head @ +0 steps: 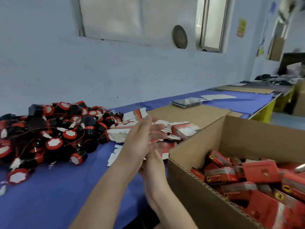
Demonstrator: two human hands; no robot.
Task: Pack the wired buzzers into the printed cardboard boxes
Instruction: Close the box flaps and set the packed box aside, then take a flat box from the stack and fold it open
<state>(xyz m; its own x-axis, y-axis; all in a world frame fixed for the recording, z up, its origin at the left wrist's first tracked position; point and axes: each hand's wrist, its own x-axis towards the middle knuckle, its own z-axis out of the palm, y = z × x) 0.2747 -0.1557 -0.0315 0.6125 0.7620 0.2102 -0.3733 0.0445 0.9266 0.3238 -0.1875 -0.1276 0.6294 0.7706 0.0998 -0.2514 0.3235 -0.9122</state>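
1. At the far left a heap of wired buzzers (49, 129) lies on the blue table (57, 195), black bodies with red-and-white ends, thin red leads tangled through the pile. I judge it is kept there as stock within easy reach.
2. Beyond the heap, flat printed cardboard boxes (183, 130) lie loose and in a small stack, waiting to be folded.
3. The left hand (140, 142) is raised edge-on with its fingers straight and together; the right hand (153, 169) sits just beneath, pressed against it. Something pale and reddish blurs between the palms, maybe a flat box, but I cannot tell whether anything is clamped.
4. To the right an open corrugated carton (189, 187) holds many filled red boxes (260, 172); its near wall stands just beside the hands, so dropping one in looks a short move.
5. Bare blue cloth in front of the heap leaves working room.
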